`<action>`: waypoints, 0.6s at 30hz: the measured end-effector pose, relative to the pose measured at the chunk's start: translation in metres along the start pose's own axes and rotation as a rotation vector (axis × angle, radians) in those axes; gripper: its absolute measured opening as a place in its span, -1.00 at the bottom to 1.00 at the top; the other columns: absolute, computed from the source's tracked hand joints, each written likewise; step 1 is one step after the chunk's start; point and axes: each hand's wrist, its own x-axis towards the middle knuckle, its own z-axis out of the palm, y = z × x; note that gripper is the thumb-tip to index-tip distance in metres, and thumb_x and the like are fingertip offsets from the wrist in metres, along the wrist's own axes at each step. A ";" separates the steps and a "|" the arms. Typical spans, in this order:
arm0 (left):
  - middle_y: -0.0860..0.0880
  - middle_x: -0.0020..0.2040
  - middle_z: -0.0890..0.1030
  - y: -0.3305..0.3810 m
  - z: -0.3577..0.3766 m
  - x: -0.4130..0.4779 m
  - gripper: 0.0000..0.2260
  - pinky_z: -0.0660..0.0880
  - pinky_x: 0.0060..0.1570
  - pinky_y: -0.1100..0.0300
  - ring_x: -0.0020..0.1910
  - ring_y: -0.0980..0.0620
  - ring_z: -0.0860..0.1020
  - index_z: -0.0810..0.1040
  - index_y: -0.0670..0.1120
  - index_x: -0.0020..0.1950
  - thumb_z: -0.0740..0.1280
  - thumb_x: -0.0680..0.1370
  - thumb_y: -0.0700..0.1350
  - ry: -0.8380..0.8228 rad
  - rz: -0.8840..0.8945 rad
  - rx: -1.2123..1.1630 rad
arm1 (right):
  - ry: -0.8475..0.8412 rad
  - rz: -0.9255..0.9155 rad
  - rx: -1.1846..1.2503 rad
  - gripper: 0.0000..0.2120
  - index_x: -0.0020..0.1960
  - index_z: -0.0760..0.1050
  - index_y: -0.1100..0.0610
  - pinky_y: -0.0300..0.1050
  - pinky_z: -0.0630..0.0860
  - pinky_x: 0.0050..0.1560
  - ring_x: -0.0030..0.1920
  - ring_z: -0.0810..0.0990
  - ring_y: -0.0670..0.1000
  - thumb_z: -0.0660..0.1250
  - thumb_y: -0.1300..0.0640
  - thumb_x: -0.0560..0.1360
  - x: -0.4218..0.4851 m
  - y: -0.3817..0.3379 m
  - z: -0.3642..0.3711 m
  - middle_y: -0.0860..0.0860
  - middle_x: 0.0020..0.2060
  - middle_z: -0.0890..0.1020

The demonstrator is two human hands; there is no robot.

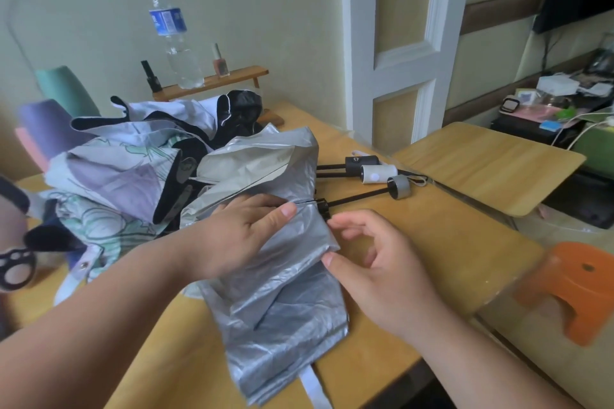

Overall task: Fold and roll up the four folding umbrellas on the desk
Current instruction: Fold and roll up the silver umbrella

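The silver umbrella (282,292) lies on the wooden desk (458,242), right in front of the person. Its cloth is thin, shiny and crinkly. I think it is light and slippery, so folds may slide open if nobody holds them down. The thin black rod (355,198) is hard and looks easy to bend, so it is better to hold the cloth near the rod, or the gray handle (398,187).

The left hand (239,236) lies flat on the cloth with straight fingers, pressing it down. The right hand (375,262) is curved, with thumb and finger at the cloth's edge. I cannot tell if it really pinches the cloth.

Behind it, a flowered umbrella (116,176) and a black umbrella (242,109) lie in a messy heap, not folded yet. A black handle (362,163) and a white handle (378,173) lie side by side.

The desk is smooth and flat. A water bottle (172,33) stands on a small wooden shelf (212,81) by the wall. An orange stool (578,285) is on the right.
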 end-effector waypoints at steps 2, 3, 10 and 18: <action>0.33 0.33 0.32 0.002 0.000 0.000 -0.35 0.07 0.57 0.09 0.47 0.23 0.24 0.45 0.07 0.50 -0.08 0.57 0.34 -0.002 -0.001 -0.005 | -0.006 0.006 0.044 -0.63 0.16 0.55 -0.14 -0.42 0.43 0.02 0.17 0.55 -0.27 0.53 0.14 0.43 0.001 0.000 0.000 -0.27 0.09 0.64; 0.33 0.33 0.33 0.001 0.000 0.000 -0.34 0.08 0.58 0.07 0.48 0.22 0.25 0.45 0.07 0.50 -0.08 0.57 0.34 0.001 -0.003 -0.008 | -0.017 0.004 0.072 -0.62 0.16 0.56 -0.13 -0.46 0.42 -0.01 0.16 0.57 -0.26 0.53 0.17 0.43 0.001 0.000 0.000 -0.25 0.08 0.66; 0.28 0.44 0.36 0.000 0.001 0.003 -0.43 0.08 0.57 0.01 0.51 0.18 0.22 0.53 0.18 0.41 -0.08 0.60 0.33 -0.009 0.002 0.015 | -0.177 -0.032 0.274 -0.60 0.25 0.54 -0.06 0.01 0.59 -0.04 -0.08 0.63 0.22 0.47 0.13 0.44 -0.004 -0.001 -0.003 0.12 -0.13 0.70; 0.21 0.54 0.28 -0.014 0.019 0.001 -0.50 0.15 0.45 0.04 0.49 0.06 0.24 0.33 0.31 0.52 0.09 0.55 0.22 0.065 0.121 0.343 | -0.184 0.116 0.105 -0.86 -0.06 0.65 -0.01 -0.10 0.59 -0.15 -0.27 0.65 0.03 0.48 0.23 0.51 -0.030 -0.006 -0.009 -0.07 -0.26 0.73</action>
